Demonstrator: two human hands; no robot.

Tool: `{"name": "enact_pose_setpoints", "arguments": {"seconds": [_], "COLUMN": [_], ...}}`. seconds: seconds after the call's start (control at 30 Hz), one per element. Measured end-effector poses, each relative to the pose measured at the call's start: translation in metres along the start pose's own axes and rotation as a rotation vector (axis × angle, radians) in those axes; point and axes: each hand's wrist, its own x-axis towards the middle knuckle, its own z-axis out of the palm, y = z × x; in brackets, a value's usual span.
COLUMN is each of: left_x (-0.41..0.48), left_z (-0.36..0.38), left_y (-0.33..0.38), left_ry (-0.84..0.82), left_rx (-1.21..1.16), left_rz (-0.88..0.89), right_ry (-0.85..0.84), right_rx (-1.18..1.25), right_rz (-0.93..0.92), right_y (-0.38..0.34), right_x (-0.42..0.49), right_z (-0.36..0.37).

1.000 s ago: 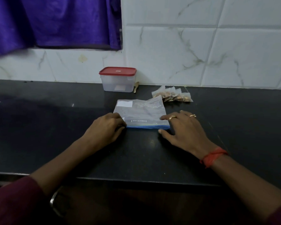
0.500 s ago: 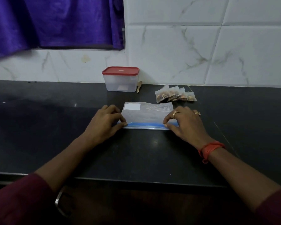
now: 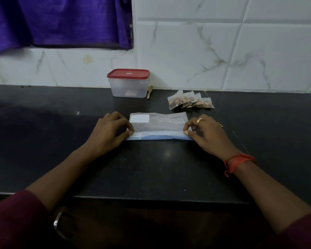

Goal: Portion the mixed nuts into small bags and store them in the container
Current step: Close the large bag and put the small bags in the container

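Since a second ago our left hand (image 3: 109,133) and right hand (image 3: 208,133) have slid apart to pinch the near corners of the zip bag (image 3: 158,123), holding its blue seal flat on the counter (image 3: 43,141), we judge to close it, while filled small bags (image 3: 189,102) wait near the lidded container (image 3: 128,85).

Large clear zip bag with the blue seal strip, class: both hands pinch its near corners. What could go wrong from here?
The left hand and right hand pinch only the near corners of the large clear zip bag; the thin plastic may slip or crumple if pulled unevenly.
The small clear bags of nuts lie loose behind it, outside the closed clear plastic container with the red lid; a careless sweep might scatter them.
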Motion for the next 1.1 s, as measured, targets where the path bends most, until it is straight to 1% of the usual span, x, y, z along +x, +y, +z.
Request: {"name": "enact_pose_setpoints", "arguments": {"seconds": [0.17,0.33,0.47,0.53,0.6,0.73,0.77,0.87,0.9,1.0,1.1], "left_x": [0.001,-0.005,-0.003,-0.002,-0.001,-0.003,-0.003,-0.003,-0.003,-0.002,-0.003], "left_z": [0.0,-0.007,-0.003,0.0,0.002,-0.003,-0.004,-0.003,-0.002,0.001,-0.001], "left_y": [-0.004,-0.009,-0.003,0.0,-0.003,-0.007,-0.007,-0.004,-0.002,-0.001,-0.003], "left_ry": [-0.003,-0.029,0.079,0.072,0.051,-0.02,-0.018,0.068,0.082,0.037,0.008], "left_rx": [0.036,0.043,-0.077,-0.057,-0.004,0.033,0.028,-0.08,-0.105,-0.022,0.005], "left_rz": [0.047,0.115,0.049,0.051,0.065,0.106,0.113,0.063,0.052,0.068,0.056], "right_ry": [-0.069,-0.1,0.047,0.027,0.004,-0.106,-0.096,0.009,0.014,-0.031,-0.092], "right_rx": [-0.098,-0.086,-0.079,-0.079,-0.097,-0.125,-0.133,-0.021,-0.024,-0.123,-0.062], "right_rz": [-0.002,-0.061,-0.06,-0.053,-0.084,-0.068,-0.082,-0.058,-0.056,-0.054,-0.014], "right_y": [0.002,0.006,0.003,0.001,0.004,0.007,0.007,0.005,0.004,0.006,0.008], "right_x": [0.004,0.001,0.003,0.002,0.001,0.001,0.002,0.003,0.003,0.003,0.002], "right_z": [-0.002,-0.008,-0.005,-0.005,-0.005,-0.013,-0.012,-0.01,-0.009,-0.006,-0.012]}}
